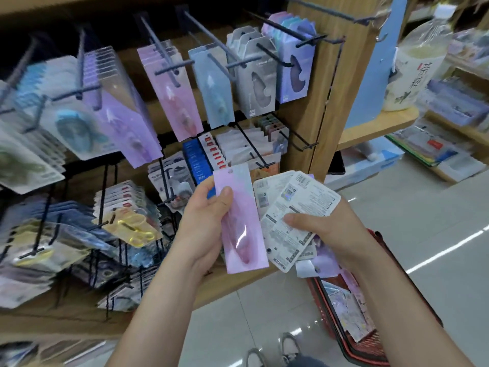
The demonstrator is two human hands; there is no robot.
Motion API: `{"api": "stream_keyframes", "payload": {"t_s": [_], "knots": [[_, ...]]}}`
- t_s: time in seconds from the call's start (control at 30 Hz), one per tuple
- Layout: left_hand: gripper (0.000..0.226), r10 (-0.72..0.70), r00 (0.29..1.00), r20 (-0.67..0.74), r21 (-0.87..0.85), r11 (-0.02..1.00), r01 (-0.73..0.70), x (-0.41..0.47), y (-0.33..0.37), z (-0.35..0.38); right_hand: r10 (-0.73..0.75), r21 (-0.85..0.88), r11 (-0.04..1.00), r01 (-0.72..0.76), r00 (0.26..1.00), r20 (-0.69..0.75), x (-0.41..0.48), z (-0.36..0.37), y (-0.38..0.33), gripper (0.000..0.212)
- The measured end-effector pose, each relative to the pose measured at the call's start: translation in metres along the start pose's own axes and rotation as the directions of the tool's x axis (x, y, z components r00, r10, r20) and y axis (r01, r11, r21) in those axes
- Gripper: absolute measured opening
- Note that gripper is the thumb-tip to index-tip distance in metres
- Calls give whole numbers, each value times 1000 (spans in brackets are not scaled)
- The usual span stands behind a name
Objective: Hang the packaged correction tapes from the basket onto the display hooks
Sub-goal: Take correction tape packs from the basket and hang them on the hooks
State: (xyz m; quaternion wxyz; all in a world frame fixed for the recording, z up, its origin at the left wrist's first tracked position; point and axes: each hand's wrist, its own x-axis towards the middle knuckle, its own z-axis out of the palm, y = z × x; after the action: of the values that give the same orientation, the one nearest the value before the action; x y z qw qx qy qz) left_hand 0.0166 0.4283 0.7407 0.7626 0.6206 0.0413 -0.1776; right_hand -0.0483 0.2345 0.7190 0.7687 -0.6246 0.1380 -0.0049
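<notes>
Partway through, by my judgement: the hooks (161,49) above the basket (344,343) already carry many packs, and more lie in the basket. Above the basket, the left grip (203,215) curls round one pink pack (240,221), and the right grip (325,223) pinches a fan of packs (293,207), backs up. Barcodes and a QR code show; the print is unreadable.

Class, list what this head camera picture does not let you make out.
Head view: the fanned packages in the right hand show only their printed backs. Their fronts face away, and the print is too small to read.
Head view: the red basket is covered by the right forearm and cut off by the bottom edge, so its contents cannot be counted.
Head view: the hanging packages at far left are blurred.
</notes>
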Motion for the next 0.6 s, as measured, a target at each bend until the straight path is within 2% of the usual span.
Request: {"api": "stream_keyframes", "payload": {"t_s": [0.1,0.23,0.33,0.47,0.6], "knots": [[18,24,999,-47,31,999,-23,1,0,7,-2,13,1000,1,997,79,8,3,-6,37],[14,109,981,-158,215,974,-74,-2,-7,15,-34,-51,998,41,990,136,26,12,-5,36],[16,200,949,-243,202,968,-152,-4,-1,18,-65,-49,996,72,988,138,34,16,-5,34],[11,336,839,-428,163,942,-294,-4,27,14,-146,-56,986,155,980,134,43,16,-17,39],[6,466,746,-476,218,884,-413,4,63,17,-230,-92,963,253,951,207,51,26,-36,43]]}}
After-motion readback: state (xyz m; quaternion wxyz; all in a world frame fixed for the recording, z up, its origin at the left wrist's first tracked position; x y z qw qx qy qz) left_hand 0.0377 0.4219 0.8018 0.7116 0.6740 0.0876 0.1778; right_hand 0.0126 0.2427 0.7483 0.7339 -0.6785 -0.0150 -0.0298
